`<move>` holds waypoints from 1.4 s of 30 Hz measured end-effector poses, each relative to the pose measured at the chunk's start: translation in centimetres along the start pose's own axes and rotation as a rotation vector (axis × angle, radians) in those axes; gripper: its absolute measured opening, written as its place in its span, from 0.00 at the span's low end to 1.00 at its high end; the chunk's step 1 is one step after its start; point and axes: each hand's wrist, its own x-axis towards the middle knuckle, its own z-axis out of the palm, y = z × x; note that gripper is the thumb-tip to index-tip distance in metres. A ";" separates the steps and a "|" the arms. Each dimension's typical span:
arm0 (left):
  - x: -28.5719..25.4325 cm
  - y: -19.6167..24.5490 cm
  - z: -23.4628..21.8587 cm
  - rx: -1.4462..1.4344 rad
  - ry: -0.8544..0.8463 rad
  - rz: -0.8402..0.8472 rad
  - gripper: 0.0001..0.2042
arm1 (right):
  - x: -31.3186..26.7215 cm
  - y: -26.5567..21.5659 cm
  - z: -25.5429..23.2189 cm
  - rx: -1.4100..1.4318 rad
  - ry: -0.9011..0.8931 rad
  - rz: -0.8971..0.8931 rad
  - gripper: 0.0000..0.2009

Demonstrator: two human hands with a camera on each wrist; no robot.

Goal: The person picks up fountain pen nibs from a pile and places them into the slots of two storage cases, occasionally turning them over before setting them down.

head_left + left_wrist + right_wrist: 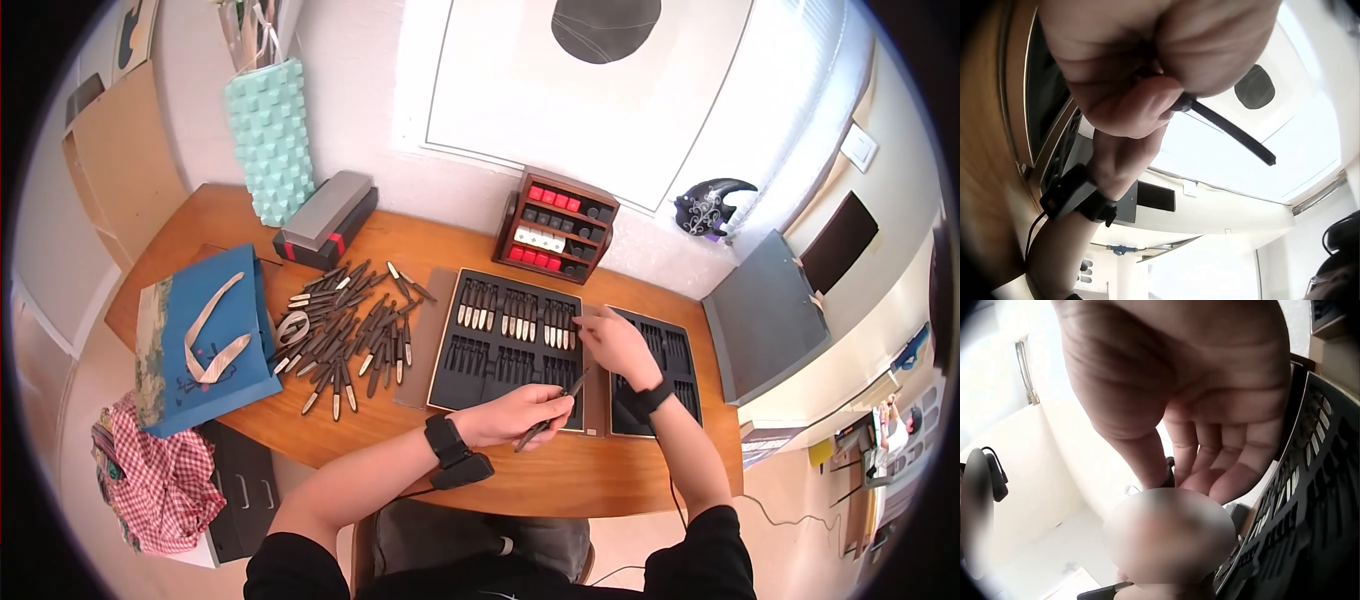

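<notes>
My left hand (515, 415) grips a slim dark stick-like piece (1232, 131) over the front edge of an open case (447, 345). One end of that piece juts out past the thumb in the left wrist view. Over the case's right edge, my right hand (618, 345) pinches a small dark piece (1169, 474) between thumb and fingers; most of it is hidden. The case's upper row holds several slim dark pieces with pale ends (475, 310), standing side by side in black slots. In its lower row only dark slots show.
Left of the case lies a loose heap of similar dark pieces (340, 335), with a pale ribbon roll (292, 328). A second black slotted tray (690, 405) sits at the right. Around them are a blue gift bag (215, 340), a grey box (330, 215) and a small wooden rack (555, 225).
</notes>
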 end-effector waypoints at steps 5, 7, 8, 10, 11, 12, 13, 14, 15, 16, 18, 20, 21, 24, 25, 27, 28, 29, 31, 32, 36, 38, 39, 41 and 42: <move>0.2 -0.3 -0.8 -0.099 0.084 0.119 0.14 | -0.7 -2.9 -1.8 0.622 -0.016 0.125 0.15; -0.2 0.7 -0.5 -0.113 0.096 0.103 0.14 | -1.0 -4.4 -3.2 1.117 -0.288 0.135 0.19; -0.4 1.2 -0.1 -0.135 0.116 0.121 0.14 | -1.0 -4.6 -3.2 1.093 -0.263 0.122 0.23; -0.4 1.4 -0.1 -0.145 0.164 0.141 0.14 | -0.9 -4.5 -2.8 1.173 -0.284 0.103 0.16; -0.5 1.6 0.1 -0.143 0.166 0.133 0.14 | -0.9 -5.1 -2.7 1.176 -0.269 0.120 0.13; -0.6 2.0 0.3 -0.138 0.174 0.149 0.14 | -0.8 -5.0 -2.3 1.183 -0.266 0.121 0.13; -0.7 2.2 0.3 -0.136 0.182 0.165 0.14 | -0.8 -4.8 -1.8 1.247 -0.281 0.103 0.11; -0.9 2.3 0.1 -0.139 0.156 0.182 0.14 | -0.9 -4.6 -1.4 1.313 -0.293 0.085 0.09; -0.8 2.2 -0.1 -0.138 0.155 0.169 0.14 | -0.9 -4.4 -1.4 1.322 -0.286 0.092 0.09; -0.7 2.1 -0.3 -0.177 0.189 0.151 0.13 | -0.8 -4.2 -1.6 1.322 -0.277 0.082 0.09; -0.5 1.4 -1.3 -0.233 0.187 0.133 0.13 | -0.6 -3.9 -2.4 1.330 -0.208 0.088 0.08; -0.4 1.1 -1.5 -0.257 0.194 0.115 0.13 | -0.3 -3.2 -3.3 1.344 -0.110 0.124 0.09; -0.4 1.2 -1.4 -0.278 0.204 0.113 0.13 | -0.2 -2.6 -3.6 1.359 -0.073 0.152 0.09; -0.6 1.3 -1.0 -0.253 0.204 0.068 0.13 | -0.2 0.7 -3.1 1.361 0.012 0.239 0.11; -0.6 1.2 -1.0 -0.241 0.194 0.059 0.12 | -0.3 1.3 -3.2 1.356 0.009 0.251 0.11; -0.6 1.2 -0.8 -0.231 0.192 0.032 0.12 | -0.3 2.3 -3.2 1.347 0.031 0.286 0.12; -0.6 1.1 -0.8 -0.206 0.198 0.023 0.13 | -0.3 2.8 -3.2 1.334 0.043 0.311 0.12; -0.5 1.0 -0.7 -0.181 0.203 0.016 0.13 | -0.4 3.4 -3.3 1.332 0.048 0.316 0.12; -0.3 1.0 -0.4 -0.151 0.203 0.004 0.13 | -0.6 4.5 -3.5 1.309 0.051 0.369 0.13; -0.3 1.0 -0.2 -0.123 0.209 -0.007 0.13 | -0.7 5.0 -3.8 1.280 0.038 0.383 0.12; -0.1 1.4 0.3 -0.073 0.160 -0.012 0.12 | -0.8 7.1 -3.8 1.207 0.055 0.429 0.09; 0.0 1.2 0.3 -0.073 0.135 -0.012 0.12 | -0.8 8.0 -3.2 1.173 0.058 0.443 0.09; 0.0 1.1 0.3 -0.074 0.117 -0.018 0.12 | -0.8 8.5 -2.8 1.147 0.057 0.460 0.09; -0.1 0.9 0.3 -0.092 0.102 -0.022 0.11 | -0.7 9.4 -2.2 1.133 0.046 0.486 0.09; -0.1 0.8 0.3 -0.091 0.098 -0.029 0.11 | -0.6 10.0 -2.0 1.066 0.030 0.518 0.10</move>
